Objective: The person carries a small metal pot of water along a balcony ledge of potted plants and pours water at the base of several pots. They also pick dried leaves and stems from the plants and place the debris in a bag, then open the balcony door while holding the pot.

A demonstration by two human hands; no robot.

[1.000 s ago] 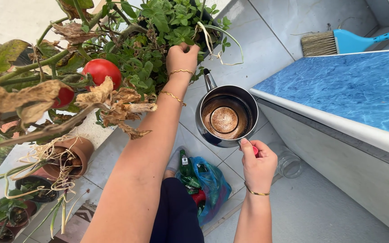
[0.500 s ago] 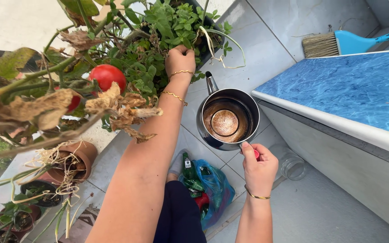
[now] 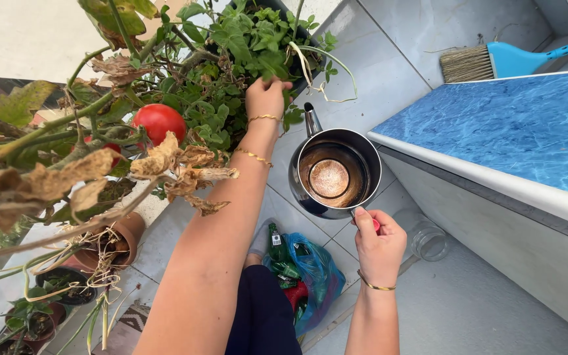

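From the head camera: the right hand [image 3: 379, 244] is closed around the red handle of a round polished steel pot [image 3: 334, 173], held level with a little brownish liquid in its bottom (nothing is pouring). The left hand [image 3: 265, 97], up ahead of it, has its fingers curled among the leaves of a bushy green potted herb [image 3: 248, 46]; I cannot tell whether it grips any. Left of that arm hangs a ripe red tomato [image 3: 159, 121]. Below the right hand lies a crumpled blue plastic bag [image 3: 313, 273] of green glass bottles [image 3: 277, 244], their small labels pale.
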